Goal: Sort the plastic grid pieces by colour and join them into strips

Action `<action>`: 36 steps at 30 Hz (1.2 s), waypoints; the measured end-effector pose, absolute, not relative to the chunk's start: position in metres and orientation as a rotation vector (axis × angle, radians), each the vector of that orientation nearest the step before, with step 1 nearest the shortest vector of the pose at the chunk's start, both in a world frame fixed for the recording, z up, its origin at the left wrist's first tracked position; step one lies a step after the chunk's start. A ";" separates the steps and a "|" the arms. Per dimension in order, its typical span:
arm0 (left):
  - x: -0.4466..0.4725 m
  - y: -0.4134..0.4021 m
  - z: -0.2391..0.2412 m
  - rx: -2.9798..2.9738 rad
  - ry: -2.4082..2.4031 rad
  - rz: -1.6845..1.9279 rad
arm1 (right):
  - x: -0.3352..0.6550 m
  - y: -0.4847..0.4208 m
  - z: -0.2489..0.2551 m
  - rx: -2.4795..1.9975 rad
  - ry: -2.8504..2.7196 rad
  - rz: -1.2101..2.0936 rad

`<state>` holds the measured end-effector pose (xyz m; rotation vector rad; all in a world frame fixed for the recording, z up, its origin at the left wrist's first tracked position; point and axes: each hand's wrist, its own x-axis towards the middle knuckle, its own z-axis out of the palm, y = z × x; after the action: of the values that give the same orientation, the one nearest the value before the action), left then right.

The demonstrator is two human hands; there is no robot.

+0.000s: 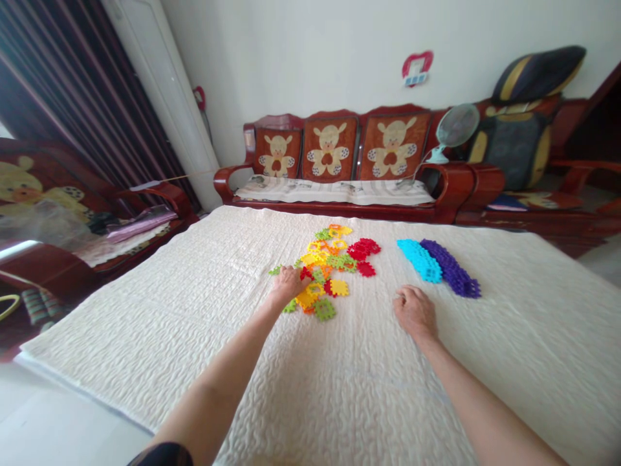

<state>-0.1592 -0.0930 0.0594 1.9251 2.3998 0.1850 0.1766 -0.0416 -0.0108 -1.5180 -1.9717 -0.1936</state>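
My left hand (287,287) reaches into a mixed pile of flat plastic interlocking pieces, its fingers closed on a red interlocking piece (305,274). Around it lie yellow pieces (339,287), orange ones and green pieces (325,309), some overlapping. Just right of the pile is a small heap of red pieces (363,248), with another red piece (366,268) in front. My right hand (416,312) rests on the quilted cover, fingers curled in and no piece showing in them. Beyond it are a light blue row of pieces (420,260) and a purple row (451,268), side by side.
A cream quilted cover (194,310) spreads over the table. Behind stands a wooden sofa (334,206) with bear-pattern cushions. A small fan (456,126) is by its right arm, near a chair with a massage pad (517,145). Another wooden seat (160,194) is at left.
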 end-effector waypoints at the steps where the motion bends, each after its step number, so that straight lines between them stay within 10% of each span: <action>1: -0.160 -0.092 0.059 1.933 2.398 0.186 | 0.177 -0.042 -0.011 -1.521 -1.973 -0.197; 16: -0.169 -0.091 0.054 2.090 2.188 0.420 | 0.100 -0.054 0.000 -1.392 -2.016 0.089; 36: -0.056 0.010 0.059 1.426 1.655 1.064 | 0.042 -0.014 0.023 -1.189 -1.110 1.346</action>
<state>-0.0556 0.0103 0.0591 1.4260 1.6551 1.0638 0.0421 -0.0141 0.0234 -1.1889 -1.1096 1.3459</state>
